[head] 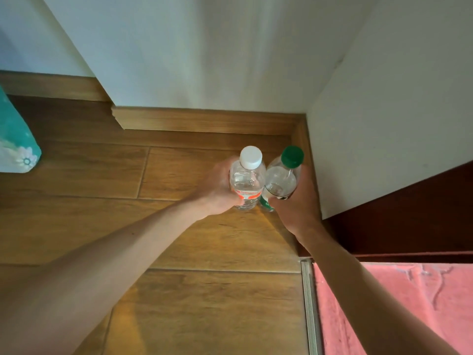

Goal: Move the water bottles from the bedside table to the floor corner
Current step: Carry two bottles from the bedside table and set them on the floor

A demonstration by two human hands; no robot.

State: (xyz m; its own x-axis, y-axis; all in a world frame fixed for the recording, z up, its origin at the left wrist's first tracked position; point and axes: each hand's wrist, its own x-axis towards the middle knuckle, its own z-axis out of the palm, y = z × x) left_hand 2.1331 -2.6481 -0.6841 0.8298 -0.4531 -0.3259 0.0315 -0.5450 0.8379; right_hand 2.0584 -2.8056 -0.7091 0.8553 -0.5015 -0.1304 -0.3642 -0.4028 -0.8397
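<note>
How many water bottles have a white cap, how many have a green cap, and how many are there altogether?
clear plastic water bottle with a white cap, held in the left hand: 1
clear plastic water bottle with a green cap, held in the right hand: 1
Total: 2

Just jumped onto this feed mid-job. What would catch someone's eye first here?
First, the white-capped bottle gripped by the left hand and the green-capped bottle gripped by the right hand, side by side down by the floor corner. Next, a teal floral fabric at the left edge and a pink surface at the lower right stand out against the wooden floor.
</note>
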